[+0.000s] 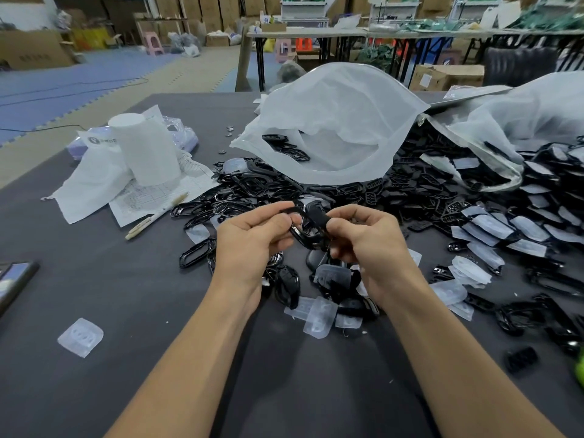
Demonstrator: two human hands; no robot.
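From the head view: pinching a glossy black frame (301, 237) between the curled thumb and fingers of the left hand (252, 238), just above the dark table (110, 311), in front of a heap of black parts (410, 191). Gripping the frame's other side, plus a small black insert (317, 213) at its top, with the bent, close-set fingers of the right hand (368, 241). Behind, draped over the heap, a white mesh bag (335, 121); under the wrists, clear plastic pads (319, 316); off left, a pen (158, 214) on paper sheets (94, 184).
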